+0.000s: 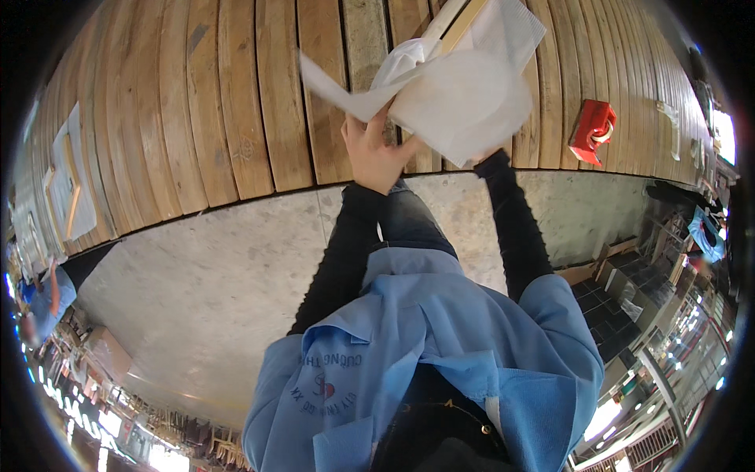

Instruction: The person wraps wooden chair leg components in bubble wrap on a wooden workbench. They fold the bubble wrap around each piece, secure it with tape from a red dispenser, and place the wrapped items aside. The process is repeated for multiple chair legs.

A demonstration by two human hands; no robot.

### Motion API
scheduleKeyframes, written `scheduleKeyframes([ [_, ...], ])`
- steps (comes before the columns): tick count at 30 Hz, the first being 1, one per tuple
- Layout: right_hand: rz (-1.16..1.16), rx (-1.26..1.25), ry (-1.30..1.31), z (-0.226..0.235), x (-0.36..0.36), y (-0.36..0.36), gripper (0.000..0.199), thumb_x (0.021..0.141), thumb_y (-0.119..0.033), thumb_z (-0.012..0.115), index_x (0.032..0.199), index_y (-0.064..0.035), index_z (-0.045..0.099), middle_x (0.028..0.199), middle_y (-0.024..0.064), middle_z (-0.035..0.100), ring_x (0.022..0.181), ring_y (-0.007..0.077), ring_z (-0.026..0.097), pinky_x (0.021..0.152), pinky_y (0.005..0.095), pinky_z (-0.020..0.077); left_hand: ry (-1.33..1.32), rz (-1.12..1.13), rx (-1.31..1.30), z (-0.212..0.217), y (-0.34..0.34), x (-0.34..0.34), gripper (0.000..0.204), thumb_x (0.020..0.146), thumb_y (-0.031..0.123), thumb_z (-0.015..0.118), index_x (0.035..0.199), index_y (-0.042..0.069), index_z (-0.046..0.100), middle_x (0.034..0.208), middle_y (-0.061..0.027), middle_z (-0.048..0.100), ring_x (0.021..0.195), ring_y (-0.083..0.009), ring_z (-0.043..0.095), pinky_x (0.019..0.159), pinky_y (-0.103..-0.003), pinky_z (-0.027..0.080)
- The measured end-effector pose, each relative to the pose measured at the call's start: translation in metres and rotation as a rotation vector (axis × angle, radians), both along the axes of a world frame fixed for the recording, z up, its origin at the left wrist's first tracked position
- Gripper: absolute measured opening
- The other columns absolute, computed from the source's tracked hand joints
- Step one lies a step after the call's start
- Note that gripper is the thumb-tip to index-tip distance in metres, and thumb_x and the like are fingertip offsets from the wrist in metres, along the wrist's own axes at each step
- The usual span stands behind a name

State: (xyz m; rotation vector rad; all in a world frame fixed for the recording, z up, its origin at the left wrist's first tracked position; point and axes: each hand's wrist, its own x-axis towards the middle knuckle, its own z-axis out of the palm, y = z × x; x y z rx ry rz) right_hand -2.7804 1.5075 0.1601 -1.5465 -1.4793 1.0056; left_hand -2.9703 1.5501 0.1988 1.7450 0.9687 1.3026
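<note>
A thin white foam wrapping sheet (pixel 464 102) is curled and lifted at the front edge of the wooden bench, around a long pale wooden piece (pixel 464 25) that shows at its far end. My left hand (pixel 379 153) is at the near left side of the sheet, thumb and fingers closed about its edge; what lies under them is partly hidden. Against the sheet's lower right corner is my right hand (pixel 485 156), its fingers mostly covered by the foam, which it seems to pinch. The sheet's left flap is smeared by motion.
The slatted wooden bench (pixel 228 102) spans the far side. On it, a red tape dispenser (pixel 594 132) stands to the right, and wooden parts on white foam (pixel 72 185) lie far left. Another person (pixel 51 303) is at the left edge. Dark stacked panels (pixel 605 315) stand behind right.
</note>
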Motion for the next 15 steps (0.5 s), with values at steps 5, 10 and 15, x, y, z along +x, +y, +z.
scheduleKeyframes([
  [5, -0.145, -0.110, -0.189, 0.008, -0.051, -0.013, 0.064, 0.081, -0.023, 0.083, 0.135, -0.0002, 0.058, 0.143, 0.0219, 0.056, 0.133, 0.0345, 0.051, 0.111, 0.0412, 0.0400, -0.222, 0.096, -0.271, -0.039, -0.023, -0.040, 0.037, 0.084, 0.006, 0.081, 0.119, 0.007, 0.067, 0.107, -0.0171, 0.068, 0.092, -0.0308, 0.071, 0.079, -0.037, 0.057],
  [10, -0.412, 0.278, -0.400, -0.007, -0.107, -0.028, 0.112, 0.075, -0.022, 0.086, 0.152, 0.0161, 0.014, 0.155, 0.0385, 0.024, 0.144, 0.0482, 0.029, 0.121, 0.0474, 0.0250, -0.057, 0.170, -0.285, -0.037, -0.037, -0.045, 0.013, 0.086, 0.008, 0.078, 0.093, 0.004, 0.068, 0.088, -0.0115, 0.073, 0.080, -0.0276, 0.070, 0.085, -0.040, 0.054],
  [15, -0.602, 0.204, -0.032, -0.055, -0.106, -0.012, 0.105, 0.086, -0.028, 0.078, 0.157, 0.0063, 0.010, 0.155, 0.0305, 0.028, 0.143, 0.0447, 0.031, 0.122, 0.0482, 0.0249, 0.132, 0.082, -0.015, -0.030, -0.066, -0.035, 0.006, 0.090, 0.008, 0.067, 0.096, 0.007, 0.067, 0.094, -0.0099, 0.071, 0.097, -0.0304, 0.067, 0.101, -0.048, 0.044],
])
